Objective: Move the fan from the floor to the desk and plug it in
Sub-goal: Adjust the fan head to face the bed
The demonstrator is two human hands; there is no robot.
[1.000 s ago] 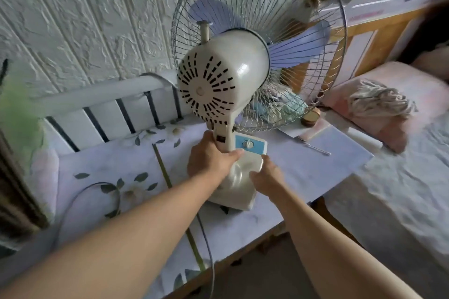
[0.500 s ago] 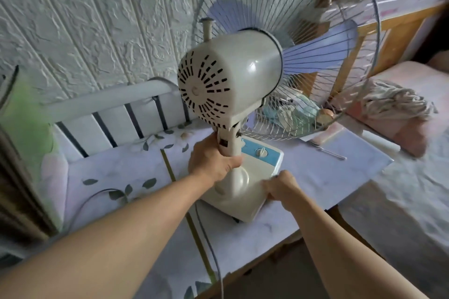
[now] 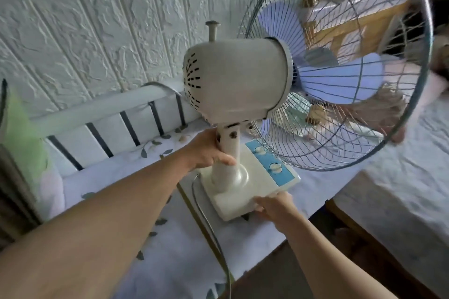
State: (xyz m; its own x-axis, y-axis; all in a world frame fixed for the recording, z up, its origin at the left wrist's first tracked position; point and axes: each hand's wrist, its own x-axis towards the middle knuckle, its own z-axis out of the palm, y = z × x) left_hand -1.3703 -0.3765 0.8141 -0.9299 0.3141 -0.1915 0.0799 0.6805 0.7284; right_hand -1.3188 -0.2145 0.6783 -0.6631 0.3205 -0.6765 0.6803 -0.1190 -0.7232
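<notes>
Cream fan (image 3: 233,85) on desk (image 3: 175,257); left hand (image 3: 209,150) grips its stem, right hand (image 3: 274,206) its base; I judge plugging remains.

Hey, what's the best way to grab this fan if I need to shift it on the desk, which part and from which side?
Grip the fan by its slim upright neck, coming from behind the motor housing, as the left hand does. The neck is narrow enough to wrap; the wire cage looks flimsy and top-heavy. Steady the flat base at its near edge, where the right hand rests.
</notes>
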